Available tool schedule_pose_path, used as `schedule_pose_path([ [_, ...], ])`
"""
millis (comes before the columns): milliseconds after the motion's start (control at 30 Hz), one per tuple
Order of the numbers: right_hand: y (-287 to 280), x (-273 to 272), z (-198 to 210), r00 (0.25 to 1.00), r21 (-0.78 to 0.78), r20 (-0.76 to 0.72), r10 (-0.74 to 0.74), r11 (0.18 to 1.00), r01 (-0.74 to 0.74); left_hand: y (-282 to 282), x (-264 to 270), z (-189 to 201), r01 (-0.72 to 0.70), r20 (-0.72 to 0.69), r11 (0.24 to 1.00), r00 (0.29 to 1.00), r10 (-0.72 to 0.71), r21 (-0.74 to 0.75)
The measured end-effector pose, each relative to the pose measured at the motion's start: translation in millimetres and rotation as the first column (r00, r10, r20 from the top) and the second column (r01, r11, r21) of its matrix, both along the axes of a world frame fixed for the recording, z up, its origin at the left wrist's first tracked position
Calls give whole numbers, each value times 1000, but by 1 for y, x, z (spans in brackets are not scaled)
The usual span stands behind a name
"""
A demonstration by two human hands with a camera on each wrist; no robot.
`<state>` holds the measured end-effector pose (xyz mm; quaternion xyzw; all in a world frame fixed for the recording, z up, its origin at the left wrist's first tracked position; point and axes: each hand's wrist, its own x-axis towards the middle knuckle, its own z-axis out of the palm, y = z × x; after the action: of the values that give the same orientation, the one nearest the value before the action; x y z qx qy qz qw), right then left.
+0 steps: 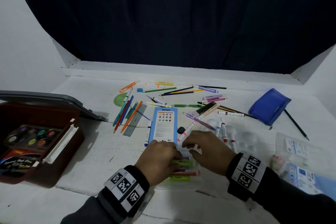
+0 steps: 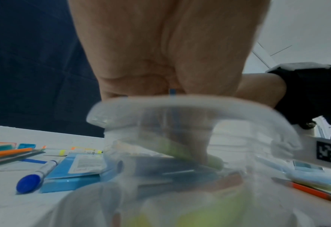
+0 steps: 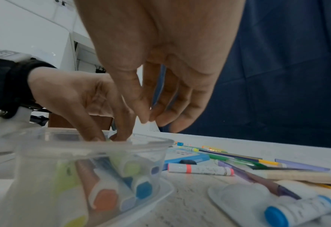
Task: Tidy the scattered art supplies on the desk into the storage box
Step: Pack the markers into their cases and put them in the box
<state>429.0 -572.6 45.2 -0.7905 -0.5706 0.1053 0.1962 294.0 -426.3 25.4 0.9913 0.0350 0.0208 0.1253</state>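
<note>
Both hands at the clear marker tub (image 3: 94,153) on the bench (image 1: 101,151)

Left hand (image 1: 160,158) fingers (image 3: 94,129) dip inside, touching the markers (image 3: 104,198); grip unclear. Right hand (image 1: 209,151) fingers (image 3: 166,110) loosely curled above, holding nothing.

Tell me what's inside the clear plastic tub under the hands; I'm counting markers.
The clear tub holds several capped markers: yellow-green, orange, blue, purple. The left hand covers the far end, so no full count.
</note>
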Motion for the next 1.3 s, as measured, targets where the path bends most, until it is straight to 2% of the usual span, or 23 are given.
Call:
schedule_pose_path([
  [133,-6,2,1,996,-160,90,-8,987,23,-3,0,1,-10,-15,1000,1000,10,9],
  [267,-3,2,-6,1000,-268,-15,19,963,-22,-4,1,1,-12,-30,1000,999,12,14],
  [367,0,2,-9,999,-303,-35,40,952,-49,-5,2,-1,-12,-39,1000,999,13,28],
  [500,0,4,-8,999,-269,-20,45,962,-48,-3,1,-1,-1,-11,1000,1000,1,12],
  [700,8,11,6,999,-201,-25,30,979,-34,12,-8,4,-16,91,992,995,27,-124],
  [833,21,16,17,997,-190,-62,40,980,-51,39,-17,11,-94,120,960,984,129,-262],
  [933,36,27,20,995,-189,-72,67,979,-79,67,-21,10,-158,155,939,965,213,-306],
  [1067,62,45,21,991,-242,-99,85,964,-107,114,-15,3,-326,216,886,888,407,-329],
  [1200,87,54,19,984,-261,-147,97,956,-134,156,10,-6,-524,74,825,833,548,-214],
  [1300,105,56,12,985,-300,-136,107,943,-144,177,30,-19,-578,-45,804,815,578,-139],
])
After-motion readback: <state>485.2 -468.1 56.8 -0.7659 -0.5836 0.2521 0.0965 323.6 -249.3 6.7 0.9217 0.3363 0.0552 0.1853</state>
